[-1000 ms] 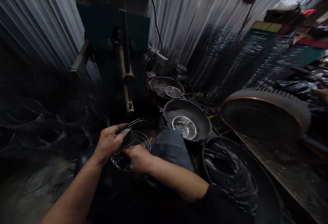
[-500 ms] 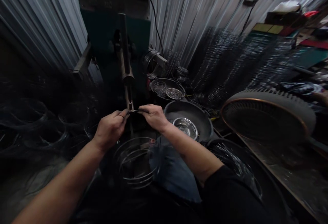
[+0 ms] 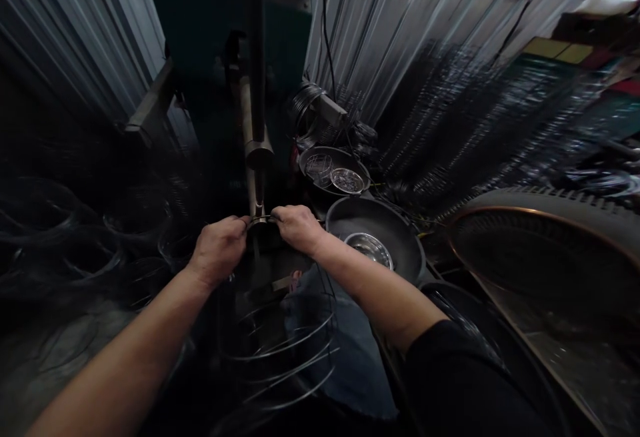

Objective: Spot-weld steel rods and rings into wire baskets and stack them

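In the head view my left hand (image 3: 221,248) is closed, its fingertips pinching a thin metal wire (image 3: 262,217). My right hand (image 3: 299,229) grips the same wire a short way to the right. The wire lies at the tip of an upright machine rod (image 3: 258,187), where the rod's lower end meets the part beneath; whether they touch it I cannot tell. Below my hands, several curved wire hoops (image 3: 285,345) hang blurred in front of my jeans (image 3: 350,350). I cannot make out whether they join the held wire.
A dark machine body (image 3: 200,43) stands ahead. To the right are a grey basin (image 3: 405,240) with a shiny metal bowl (image 3: 369,247), a smaller pan (image 3: 327,182), and a large round fan (image 3: 530,250). Wire rings (image 3: 95,260) crowd the left, and stacked wire goods (image 3: 450,110) line the corrugated wall (image 3: 395,17).
The camera view has tilted down and shifted slightly left. Both hands stay pinched on the wire at the rod tip. The hoops below have swung lower and spread apart.
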Motion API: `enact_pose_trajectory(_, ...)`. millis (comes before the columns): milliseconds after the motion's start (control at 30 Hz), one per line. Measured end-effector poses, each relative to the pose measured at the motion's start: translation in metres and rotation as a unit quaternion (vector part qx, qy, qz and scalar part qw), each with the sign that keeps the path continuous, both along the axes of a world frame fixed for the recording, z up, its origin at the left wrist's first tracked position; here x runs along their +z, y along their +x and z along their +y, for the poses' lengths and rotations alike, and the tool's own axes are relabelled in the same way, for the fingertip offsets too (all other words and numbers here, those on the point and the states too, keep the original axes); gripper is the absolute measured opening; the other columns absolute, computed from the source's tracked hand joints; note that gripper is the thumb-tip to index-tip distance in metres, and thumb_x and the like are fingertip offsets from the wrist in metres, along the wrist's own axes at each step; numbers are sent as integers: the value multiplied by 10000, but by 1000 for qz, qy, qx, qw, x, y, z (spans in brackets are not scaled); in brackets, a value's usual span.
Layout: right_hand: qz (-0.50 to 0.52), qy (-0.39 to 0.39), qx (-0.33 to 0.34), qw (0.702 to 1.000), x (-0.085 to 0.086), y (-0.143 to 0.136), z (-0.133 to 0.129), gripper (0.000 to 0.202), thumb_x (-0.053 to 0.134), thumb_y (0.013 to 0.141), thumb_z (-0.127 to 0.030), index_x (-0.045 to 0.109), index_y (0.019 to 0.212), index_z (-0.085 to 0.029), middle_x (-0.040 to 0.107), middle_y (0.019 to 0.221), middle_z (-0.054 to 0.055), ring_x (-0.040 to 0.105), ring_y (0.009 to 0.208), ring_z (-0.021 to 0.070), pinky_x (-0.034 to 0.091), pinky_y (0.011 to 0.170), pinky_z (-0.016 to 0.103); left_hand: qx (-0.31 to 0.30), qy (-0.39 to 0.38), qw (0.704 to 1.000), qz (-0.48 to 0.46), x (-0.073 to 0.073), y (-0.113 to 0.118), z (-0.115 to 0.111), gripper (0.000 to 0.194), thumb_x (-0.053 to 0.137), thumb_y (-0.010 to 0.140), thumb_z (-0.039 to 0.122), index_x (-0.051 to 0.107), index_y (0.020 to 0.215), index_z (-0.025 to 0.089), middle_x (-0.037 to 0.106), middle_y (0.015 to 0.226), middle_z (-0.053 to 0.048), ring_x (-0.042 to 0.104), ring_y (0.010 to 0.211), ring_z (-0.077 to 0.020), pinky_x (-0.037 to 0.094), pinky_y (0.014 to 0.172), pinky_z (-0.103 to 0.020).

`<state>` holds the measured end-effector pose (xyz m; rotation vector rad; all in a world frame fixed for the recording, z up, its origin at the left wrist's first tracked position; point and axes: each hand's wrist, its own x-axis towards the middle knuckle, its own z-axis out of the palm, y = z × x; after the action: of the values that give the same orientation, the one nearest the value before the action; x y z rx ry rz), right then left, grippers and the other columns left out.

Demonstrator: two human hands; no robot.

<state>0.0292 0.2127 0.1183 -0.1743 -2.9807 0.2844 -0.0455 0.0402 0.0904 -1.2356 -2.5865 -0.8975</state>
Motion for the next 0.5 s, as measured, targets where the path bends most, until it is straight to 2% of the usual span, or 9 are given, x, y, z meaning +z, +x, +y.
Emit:
enact_pose_trajectory(100, -4, 15, 6, 1000, 4, -10, 2, 258, 457, 919, -250, 698, 993, -190, 702, 936, 102, 636, 848, 223, 393, 689, 285, 13, -7, 1000, 16, 6, -6, 2, 353, 391, 871, 340, 693, 934, 169, 690, 866, -82, 650, 780, -188, 491, 750, -280)
enact_pose_trajectory(233, -22, 25, 14, 999, 8, -20, 4, 277, 441, 923, -279, 687, 1012, -189, 699, 965, 91, 636, 885, 217, 398, 697, 275, 23, -34, 999, 31, 12, -10, 5, 367, 370, 864, 300, 697, 934, 150, 692, 871, -104, 650, 776, -211, 492, 746, -305)
enact_pose_trajectory(500, -33, 34, 26, 999, 9, -28, 8, 288, 424, 908, -237, 671, 1045, -183, 697, 997, 90, 633, 924, 206, 412, 733, 262, 27, -35, 999, 21, 9, -17, 9, 389, 378, 871, 311, 689, 1014, 126, 693, 913, -116, 655, 822, -230, 492, 775, -322)
